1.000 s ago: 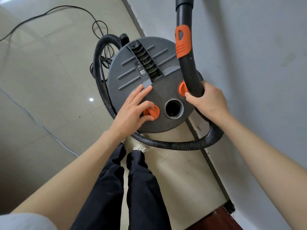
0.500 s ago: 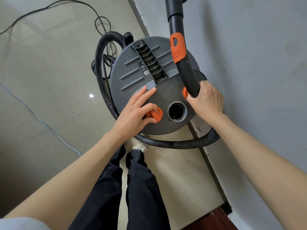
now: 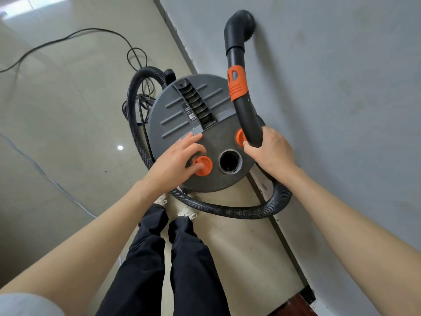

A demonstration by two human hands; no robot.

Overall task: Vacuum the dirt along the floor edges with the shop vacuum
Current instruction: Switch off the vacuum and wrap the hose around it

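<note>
A round grey shop vacuum [image 3: 177,115] stands on the floor beside the wall, seen from above. My left hand [image 3: 176,160] lies on its lid, thumb and a finger pinching an orange knob [image 3: 203,165], the other fingers stretched flat. My right hand [image 3: 271,151] grips the black curved wand [image 3: 245,115], which has an orange collar [image 3: 237,86]. The wand's brush nozzle [image 3: 241,23] points at the grey wall. A black ribbed hose [image 3: 239,210] loops round the vacuum. A second orange knob [image 3: 239,136] and an open round port [image 3: 230,161] sit on the lid.
The grey wall [image 3: 330,110] meets the tiled floor [image 3: 68,110] along a dark skirting edge [image 3: 284,238]. A black power cable [image 3: 134,55] coils on the floor behind the vacuum. My dark-trousered legs [image 3: 159,258] and pale shoes stand just in front. A dark red object [image 3: 296,307] sits at the bottom right.
The view has tilted up, so the wand's nozzle end now shows against the wall. Both hands keep their holds on the knob and the wand.
</note>
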